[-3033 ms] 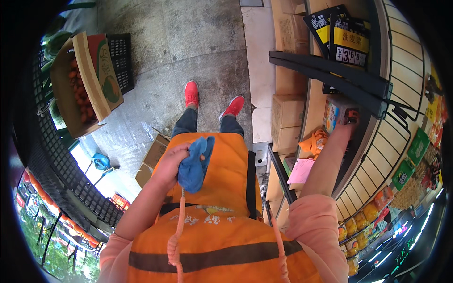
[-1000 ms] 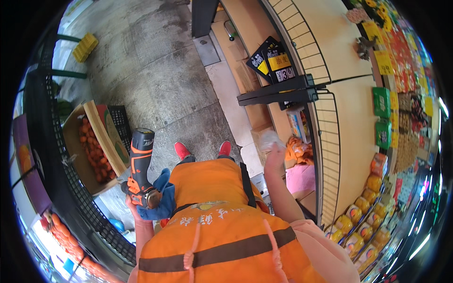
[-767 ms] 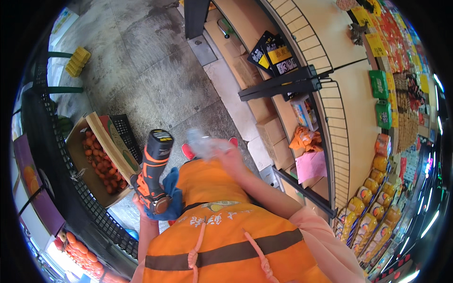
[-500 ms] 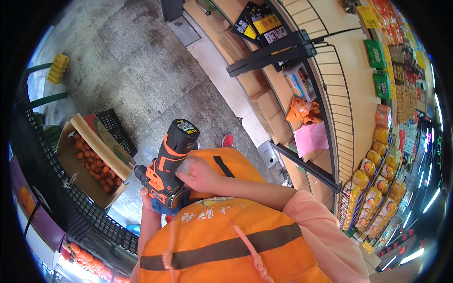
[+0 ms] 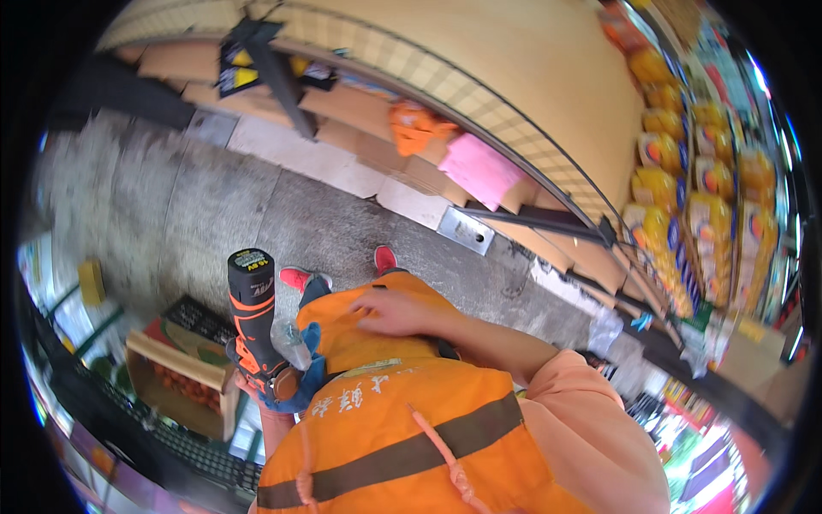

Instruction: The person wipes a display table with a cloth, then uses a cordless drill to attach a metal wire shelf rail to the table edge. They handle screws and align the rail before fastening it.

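1. Grey paving (image 5: 317, 218) stretched beyond your red shoes (image 5: 385, 259), with a wooden shelf unit (image 5: 548, 86) curving across the top of the view.
2. Your left hand (image 5: 247, 387) supported the black-and-orange cordless tool (image 5: 251, 313) and the blue cloth (image 5: 313, 355); its fingers seemed wrapped about the tool, though most were hidden.
3. That tool stood nearly upright at your left front, its battery end uppermost. Yellow print marked the battery's dark end, and pale lettering ran along its side.
4. Clear plastic (image 5: 291, 344) lay against the tool, beside the cloth.
5. Your right hand (image 5: 390, 313) hovered in front of your orange apron (image 5: 377, 343), fingers loosely bent and holding nothing; you had white characters and a small emblem across the chest.
6. Black-and-yellow signs (image 5: 238, 73) sat on the shelf, too blurred to read. Farther along were an orange cloth (image 5: 415, 127) and a pink sheet (image 5: 479, 171).
7. Yellow packages (image 5: 659, 154) at right bore round orange marks, their small print illegible.
8. Green and red printing covered the fruit carton (image 5: 175, 349) at left.
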### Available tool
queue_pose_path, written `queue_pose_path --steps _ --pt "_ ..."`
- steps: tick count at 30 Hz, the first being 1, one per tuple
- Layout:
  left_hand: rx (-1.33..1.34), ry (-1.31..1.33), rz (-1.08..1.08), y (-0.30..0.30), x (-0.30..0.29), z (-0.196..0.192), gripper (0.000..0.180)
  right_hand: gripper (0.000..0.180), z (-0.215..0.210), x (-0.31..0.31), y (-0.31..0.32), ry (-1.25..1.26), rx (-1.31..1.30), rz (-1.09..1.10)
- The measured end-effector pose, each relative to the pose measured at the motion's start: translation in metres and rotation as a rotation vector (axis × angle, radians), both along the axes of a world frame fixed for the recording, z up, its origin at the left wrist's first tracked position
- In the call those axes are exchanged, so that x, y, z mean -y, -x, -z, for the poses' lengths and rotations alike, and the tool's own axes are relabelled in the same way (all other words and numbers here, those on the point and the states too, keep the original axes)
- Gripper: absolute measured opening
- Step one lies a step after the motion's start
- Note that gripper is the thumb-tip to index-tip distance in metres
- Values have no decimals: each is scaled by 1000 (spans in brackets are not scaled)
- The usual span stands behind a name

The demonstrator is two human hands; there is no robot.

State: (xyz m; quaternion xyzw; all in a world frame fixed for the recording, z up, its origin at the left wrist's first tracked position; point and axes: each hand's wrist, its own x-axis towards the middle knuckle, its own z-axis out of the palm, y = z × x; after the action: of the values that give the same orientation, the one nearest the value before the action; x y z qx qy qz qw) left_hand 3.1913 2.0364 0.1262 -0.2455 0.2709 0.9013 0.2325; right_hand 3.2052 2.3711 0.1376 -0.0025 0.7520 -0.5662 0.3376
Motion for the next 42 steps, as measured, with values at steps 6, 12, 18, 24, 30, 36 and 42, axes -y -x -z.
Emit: queue_pose_path --steps 6,12,18,24,30,36,42 --pt "-28 30 295 22 -47 -28 73 30 42 -133 -167 -715 -103 572" --pt "9 -26 759 49 -103 -30 72 32 57 -75 -298 -542 385 1024" --pt "201 -64 1091 15 -150 -9 71 33 43 9 -387 -462 542 1181" --pt "293 -98 1124 -49 -191 9 71 33 51 -11 -473 -430 589 1430" --pt "182 11 819 -161 -239 13 72 31 90 -134 -549 -489 458 1138" --pt "354 -224 405 -325 -276 38 74 25 112 -297 -672 -165 535 1210" --pt "397 -161 249 -428 -302 73 65 17 163 -355 -769 -249 886 1235"
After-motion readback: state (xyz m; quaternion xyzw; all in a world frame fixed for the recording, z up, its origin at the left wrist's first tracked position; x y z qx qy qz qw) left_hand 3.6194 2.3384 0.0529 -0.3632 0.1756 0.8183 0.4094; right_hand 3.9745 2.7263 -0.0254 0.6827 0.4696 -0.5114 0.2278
